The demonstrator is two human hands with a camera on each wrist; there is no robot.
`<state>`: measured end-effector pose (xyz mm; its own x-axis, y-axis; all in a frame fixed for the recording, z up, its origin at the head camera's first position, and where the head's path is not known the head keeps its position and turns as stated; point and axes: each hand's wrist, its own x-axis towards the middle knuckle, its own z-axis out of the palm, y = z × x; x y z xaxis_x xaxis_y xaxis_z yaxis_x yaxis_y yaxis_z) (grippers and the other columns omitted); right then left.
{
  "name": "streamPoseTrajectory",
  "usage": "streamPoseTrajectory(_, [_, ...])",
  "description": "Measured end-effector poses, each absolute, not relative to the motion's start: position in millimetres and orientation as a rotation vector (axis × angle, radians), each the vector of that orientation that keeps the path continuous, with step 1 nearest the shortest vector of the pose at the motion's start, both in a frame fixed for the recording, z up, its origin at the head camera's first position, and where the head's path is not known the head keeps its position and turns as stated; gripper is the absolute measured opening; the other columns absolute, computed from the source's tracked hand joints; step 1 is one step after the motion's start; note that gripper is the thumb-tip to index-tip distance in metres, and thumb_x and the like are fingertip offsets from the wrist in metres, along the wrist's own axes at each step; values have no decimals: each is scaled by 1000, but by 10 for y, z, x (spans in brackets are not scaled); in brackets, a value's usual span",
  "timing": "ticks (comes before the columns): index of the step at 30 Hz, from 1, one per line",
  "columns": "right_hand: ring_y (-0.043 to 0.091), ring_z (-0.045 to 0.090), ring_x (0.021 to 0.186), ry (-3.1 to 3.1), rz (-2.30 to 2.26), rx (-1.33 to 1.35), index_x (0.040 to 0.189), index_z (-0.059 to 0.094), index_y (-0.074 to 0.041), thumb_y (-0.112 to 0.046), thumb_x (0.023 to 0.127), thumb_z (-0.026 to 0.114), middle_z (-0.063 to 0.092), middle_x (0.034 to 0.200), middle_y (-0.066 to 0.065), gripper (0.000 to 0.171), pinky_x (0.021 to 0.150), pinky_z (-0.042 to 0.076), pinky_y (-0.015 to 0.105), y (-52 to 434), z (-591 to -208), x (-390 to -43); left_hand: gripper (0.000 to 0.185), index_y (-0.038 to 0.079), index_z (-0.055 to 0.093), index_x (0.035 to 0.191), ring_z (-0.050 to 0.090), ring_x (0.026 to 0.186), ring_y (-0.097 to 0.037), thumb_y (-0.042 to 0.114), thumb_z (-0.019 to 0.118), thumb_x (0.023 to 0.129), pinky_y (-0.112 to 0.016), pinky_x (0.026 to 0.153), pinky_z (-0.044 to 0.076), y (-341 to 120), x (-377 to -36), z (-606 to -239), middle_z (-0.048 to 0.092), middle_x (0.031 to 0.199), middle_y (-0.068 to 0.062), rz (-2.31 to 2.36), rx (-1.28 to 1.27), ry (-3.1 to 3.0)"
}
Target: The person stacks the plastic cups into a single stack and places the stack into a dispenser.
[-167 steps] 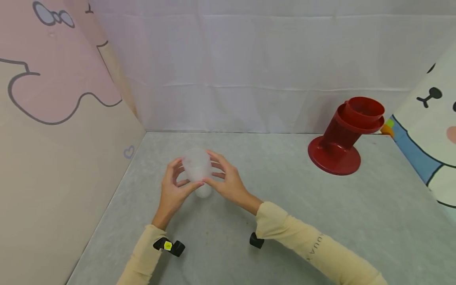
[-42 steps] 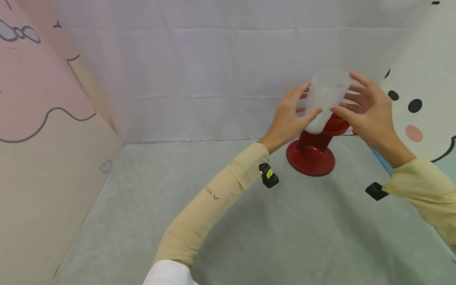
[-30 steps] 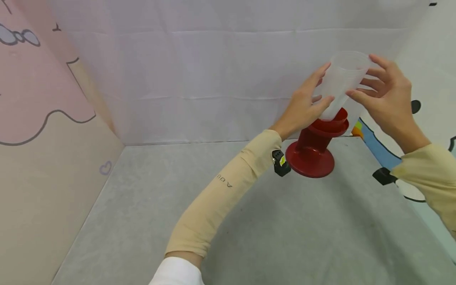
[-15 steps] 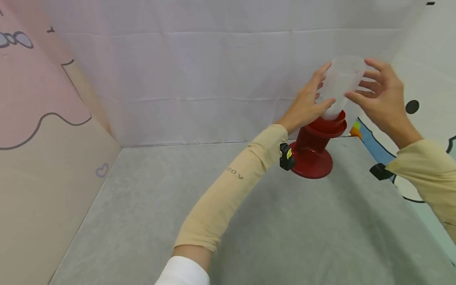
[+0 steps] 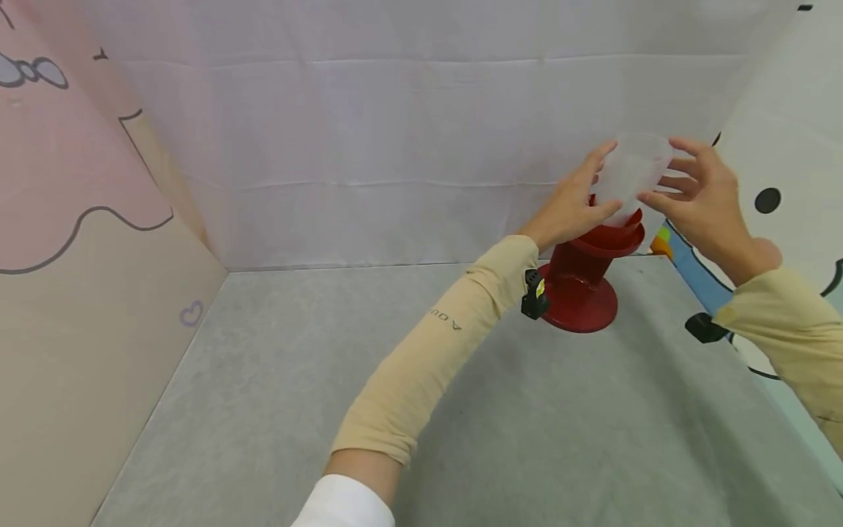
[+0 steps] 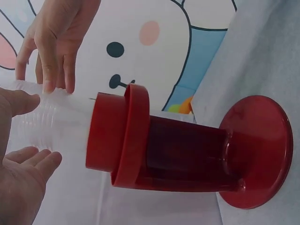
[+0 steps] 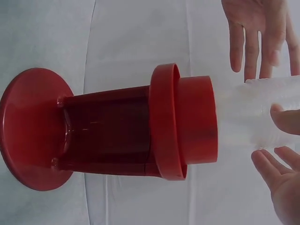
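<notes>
A stack of translucent plastic cups (image 5: 635, 165) is held between my two hands, tilted, with its lower end inside the open top of a red cup holder (image 5: 582, 298). My left hand (image 5: 574, 203) grips the stack from the left, and my right hand (image 5: 707, 201) grips it from the right, thumbs towards me. In the left wrist view the ribbed rims of the cups (image 6: 40, 117) show between the fingers. The right wrist view shows the cup wall (image 7: 239, 115) entering the red collar (image 7: 197, 119); the end inside is hidden.
The holder's round base (image 6: 262, 152) stands on a grey tabletop (image 5: 329, 351) near the back right. A white cloth wall (image 5: 395, 146) rises behind, and printed cartoon panels flank both sides. Black wrist cameras (image 5: 705, 328) hang by the forearms.
Both hands have carried the cup stack from the left of the table to the red holder at right. Over the last second the stack has gone down into its opening.
</notes>
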<state>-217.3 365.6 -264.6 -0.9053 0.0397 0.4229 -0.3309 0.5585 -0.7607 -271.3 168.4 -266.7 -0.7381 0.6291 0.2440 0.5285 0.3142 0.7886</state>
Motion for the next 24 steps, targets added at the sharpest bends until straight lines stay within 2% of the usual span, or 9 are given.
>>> streamPoseTrajectory(5, [21,56,115,-2475,1277,206,146,31,-26,-8,86,69,44,140,15,73,72,45,7,3643,-2703,-2171,80,35,9,150,34,130,-3,26,63,91,-17,101,33,1672,-2717,-2748,26,150,10,1428,1048,2430])
streamPoseTrajectory(10, [30,53,119,-2538,1235,177,148,29,-23,-13,87,68,41,142,18,73,75,46,10,3620,-2741,-2180,80,31,10,151,37,128,-5,27,63,91,-18,100,35,1659,-2729,-2814,32,148,5,1425,1066,2439])
streamPoseTrajectory(18, [45,45,121,-2622,1171,120,150,23,-23,-19,91,64,36,145,21,72,85,45,32,3595,-2778,-2198,78,28,13,151,40,125,-7,24,63,91,-16,97,36,1656,-2717,-2881,38,144,1,1415,1066,2449])
streamPoseTrajectory(24, [44,44,123,-2641,1159,134,150,22,-23,-20,92,63,36,145,23,71,91,43,34,3591,-2799,-2166,66,28,16,150,40,127,-8,14,51,96,-16,99,34,1647,-2710,-2909,34,147,1,1464,1043,2397])
